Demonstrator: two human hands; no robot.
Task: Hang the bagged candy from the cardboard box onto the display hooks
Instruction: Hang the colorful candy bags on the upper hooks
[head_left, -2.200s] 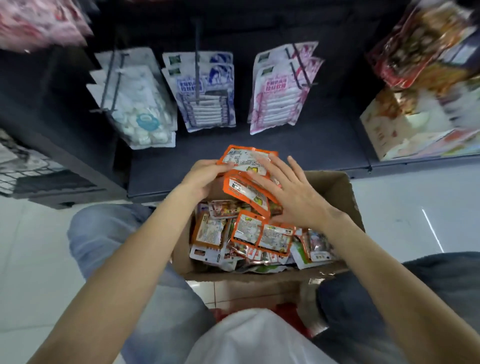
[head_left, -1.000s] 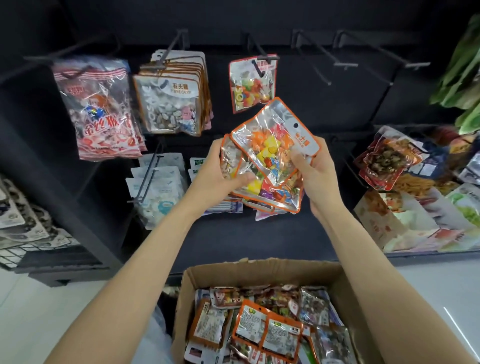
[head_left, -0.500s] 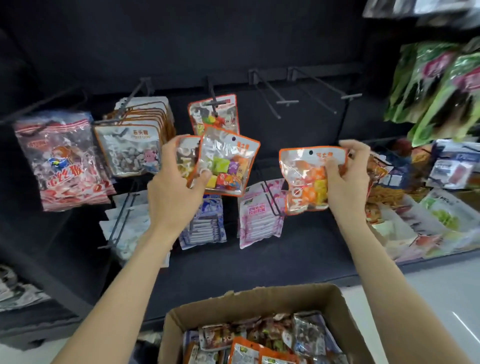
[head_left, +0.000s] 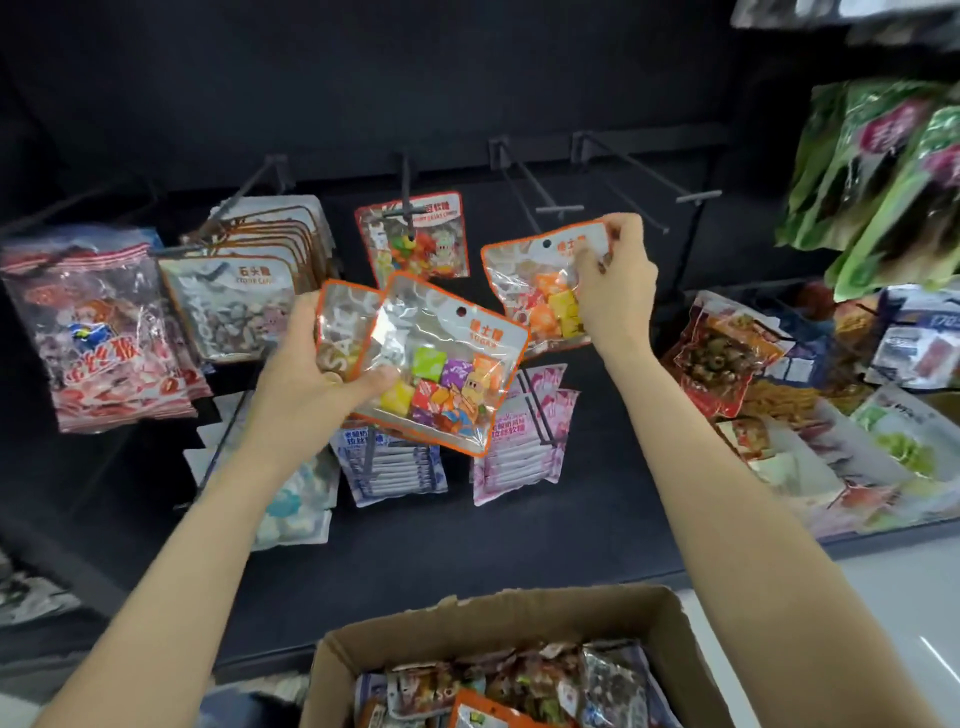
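Presently, head view. Dark pegboard display wall fills the field beyond both hands, with black metal display hooks jutting out of it toward the camera. Two of these hooks, above and just beyond the right hand, carry nothing; one further left of that hand carries a single orange-edged bag of coloured sweets.

Brown cardboard box, open-topped, sits below and nearer the camera than both hands, between the forearms; it holds a loose heap of orange-trimmed and clear bagged candy.

Left of the left hand: a stack of grey-and-white stone-candy bags on a hook, and further left a red-and-white striped bag. Below the hands hang pink and blue sachets. Right of the right hand, green foil bags hang high up.

Left hand: fingers curled round a small sheaf of clear orange-rimmed candy bags, thumb pressed on the front bag, which tilts to the right.

Right hand: thumb and fingertips pinch the top right corner of one clear orange-rimmed bag of yellow and orange sweets. Its punched hole lies just below the tip of an empty hook, not on it.
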